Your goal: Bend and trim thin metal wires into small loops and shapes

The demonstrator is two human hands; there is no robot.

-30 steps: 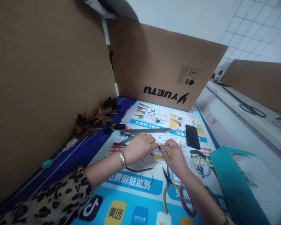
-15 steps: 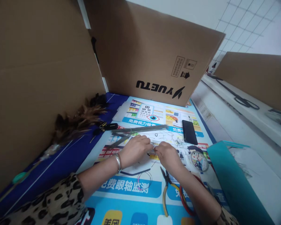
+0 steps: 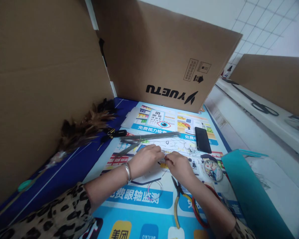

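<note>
My left hand point(image 3: 147, 160) and my right hand point(image 3: 179, 166) meet fingertip to fingertip over the middle of the table. Both are closed in a pinch on a thin wire, mostly hidden by the fingers. Just beyond them lies a bundle of straight grey wires point(image 3: 154, 136). Thin wire loops point(image 3: 154, 191), partly pink, lie below my left hand. Pliers point(image 3: 176, 207) with yellowish handles rest open below my right hand. A red-handled tool point(image 3: 197, 214) lies partly hidden beneath my right forearm.
A black phone point(image 3: 203, 140) and a round clear container point(image 3: 213, 171) lie to the right, beside a teal box point(image 3: 251, 189). Keys with a black fob point(image 3: 118, 133) and a feather duster point(image 3: 82, 126) are at left. Cardboard panels point(image 3: 169, 49) stand behind. Scissors point(image 3: 264, 108) rest on the right ledge.
The view has shifted very slightly. Both hands stay pinched together in nearly the same place, and the things on the table have not moved.
</note>
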